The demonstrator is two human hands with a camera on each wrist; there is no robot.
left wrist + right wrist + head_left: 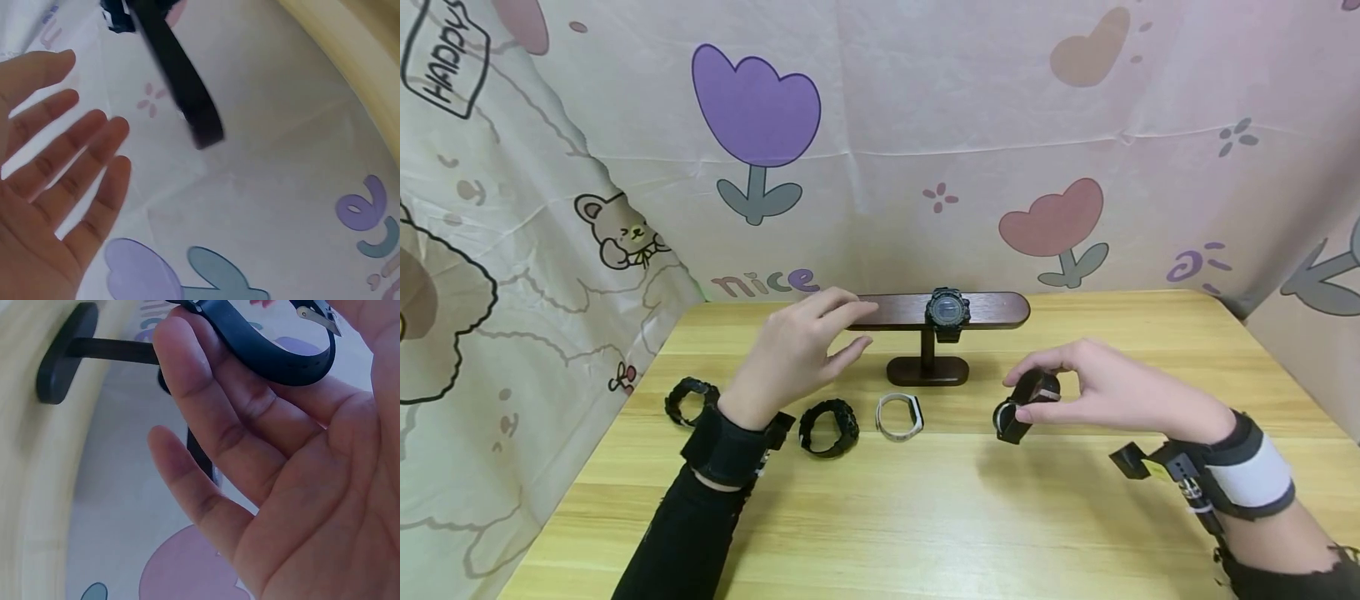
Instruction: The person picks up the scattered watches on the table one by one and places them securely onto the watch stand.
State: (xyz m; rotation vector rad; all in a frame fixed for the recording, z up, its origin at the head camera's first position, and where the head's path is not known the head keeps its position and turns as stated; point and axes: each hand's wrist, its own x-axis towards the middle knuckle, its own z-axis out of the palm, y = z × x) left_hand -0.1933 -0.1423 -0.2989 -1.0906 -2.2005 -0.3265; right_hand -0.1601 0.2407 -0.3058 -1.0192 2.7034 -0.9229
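My right hand (1112, 390) pinches a black wristwatch (1036, 385) between thumb and fingers, above the table right of the stand. Its dark curved strap (275, 362) and metal buckle show in the right wrist view. A dark wooden watch stand (891, 311) has a horizontal bar on a post and base. Around the right half of its bar sits a black digital watch (947, 310). Near the bar's left end is my left hand (790, 354), fingers extended and holding nothing. In the left wrist view those fingers (94, 147) appear apart from the bar (181, 81).
On the wooden table (925, 517), a black watch (679, 403) lies at the left, partly behind my left wrist. Another black watch (848, 427) and a slim white-and-black band (917, 413) stand in front of the stand. A printed cloth (880, 225) hangs behind.
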